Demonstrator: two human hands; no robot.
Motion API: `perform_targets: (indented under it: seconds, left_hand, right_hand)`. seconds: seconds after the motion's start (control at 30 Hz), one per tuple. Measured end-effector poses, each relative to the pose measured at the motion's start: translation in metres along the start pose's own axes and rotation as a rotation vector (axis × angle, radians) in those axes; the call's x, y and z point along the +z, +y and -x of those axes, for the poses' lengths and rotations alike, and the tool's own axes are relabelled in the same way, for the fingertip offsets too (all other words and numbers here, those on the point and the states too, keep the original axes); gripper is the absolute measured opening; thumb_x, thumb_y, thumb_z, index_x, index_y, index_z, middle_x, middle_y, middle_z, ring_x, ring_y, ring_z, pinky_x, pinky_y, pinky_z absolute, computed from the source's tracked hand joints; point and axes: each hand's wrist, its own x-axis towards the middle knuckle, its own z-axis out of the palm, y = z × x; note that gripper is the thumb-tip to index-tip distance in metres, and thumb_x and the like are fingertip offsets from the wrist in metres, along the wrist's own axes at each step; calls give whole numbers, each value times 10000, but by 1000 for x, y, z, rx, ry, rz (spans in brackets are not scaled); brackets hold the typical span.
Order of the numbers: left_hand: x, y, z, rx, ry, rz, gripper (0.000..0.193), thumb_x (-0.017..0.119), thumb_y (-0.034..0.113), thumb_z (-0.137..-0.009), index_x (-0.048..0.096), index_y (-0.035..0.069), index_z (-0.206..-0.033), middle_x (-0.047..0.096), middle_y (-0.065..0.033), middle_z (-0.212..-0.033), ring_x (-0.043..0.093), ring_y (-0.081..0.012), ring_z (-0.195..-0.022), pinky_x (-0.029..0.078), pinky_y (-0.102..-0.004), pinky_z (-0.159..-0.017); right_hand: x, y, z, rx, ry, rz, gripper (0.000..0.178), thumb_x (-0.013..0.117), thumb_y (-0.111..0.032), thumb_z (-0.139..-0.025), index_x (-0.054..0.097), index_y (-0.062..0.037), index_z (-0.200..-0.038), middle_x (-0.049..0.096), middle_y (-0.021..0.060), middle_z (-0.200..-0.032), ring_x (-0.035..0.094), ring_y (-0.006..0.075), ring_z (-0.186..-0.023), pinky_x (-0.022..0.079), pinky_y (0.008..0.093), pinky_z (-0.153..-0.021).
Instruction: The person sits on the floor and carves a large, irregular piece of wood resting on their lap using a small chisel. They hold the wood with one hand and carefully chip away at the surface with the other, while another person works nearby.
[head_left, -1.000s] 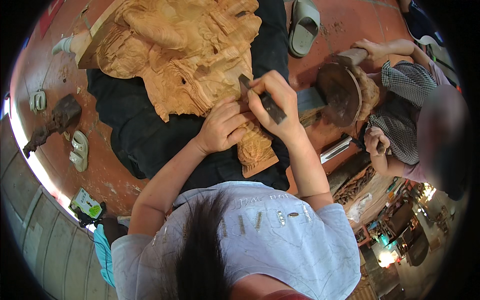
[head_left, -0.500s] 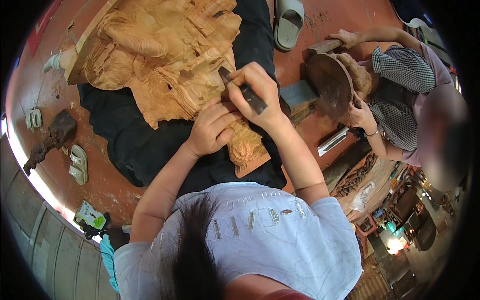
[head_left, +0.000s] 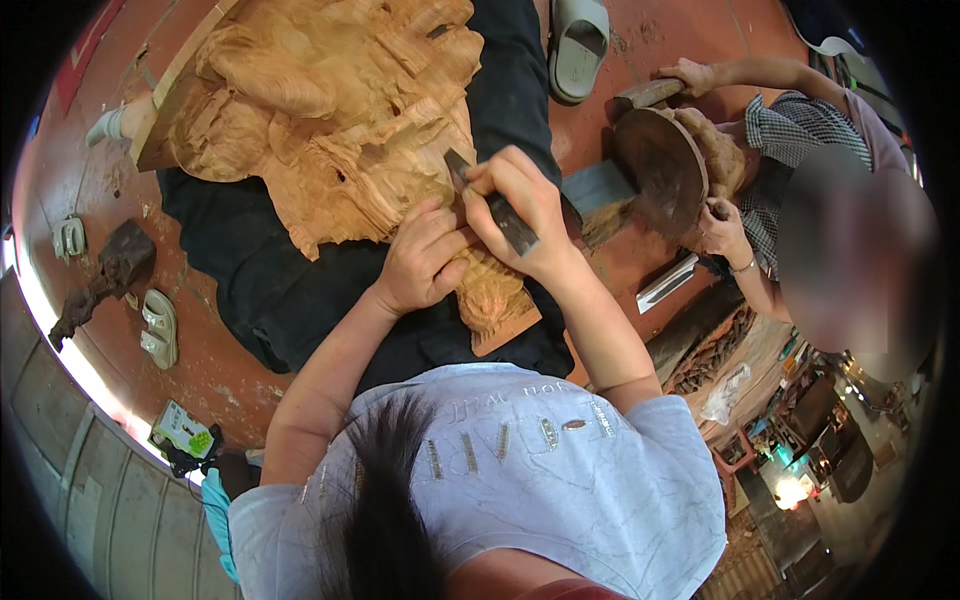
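Observation:
A large pale-brown wood carving (head_left: 300,150) lies across a black cloth in front of me, its narrow end pointing toward my body. My left hand (head_left: 425,255) is closed over this narrow part, fingers bent together and thumb tucked in. Just to its right, my right hand (head_left: 520,205) pinches a dark flat strip (head_left: 514,228). One end of the strip reaches the carved surface beyond my fingers; the other sticks out toward my wrist. What the strip is made of cannot be made out. A carved scaly-looking end (head_left: 495,310) shows below my hands.
Black cloth (head_left: 250,290) lies under the carving. At right, a co-worker's hands hold a wooden mallet (head_left: 648,94) and a tool handle beside a round dark wooden piece (head_left: 660,170). Slippers (head_left: 578,50), sandals (head_left: 158,328) and a dark wood chunk (head_left: 125,255) are on the red floor.
My right hand and the strip have shifted slightly right and toward me. My left hand stays in place. The co-worker has leaned in, and the lower hand now shows a tool handle.

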Motion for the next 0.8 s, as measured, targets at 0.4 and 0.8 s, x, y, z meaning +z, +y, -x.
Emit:
perform_targets:
  seconds: [0.4,0.8]
  left_hand:
    - [7,-2,-5,35,2,11,315,580,163,-826,689,-11,-1064,653,-178,-1146,598,-381,-1135,400,-535,-1062]
    - [-4,3,-14,29,5,37,335,580,144,-819,691,16,-1108,655,-139,-1187,613,-317,-1126,393,-498,-1073]
  right_hand:
    - [-10,2,-4,-31,32,-42,113,676,-22,-792,588,-19,-862,570,109,-825,560,275,-713,466,353,-652]
    - [-7,5,-15,-8,91,-38,119,677,-21,-782,571,-16,-838,567,120,-826,585,289,-750,488,338,-675]
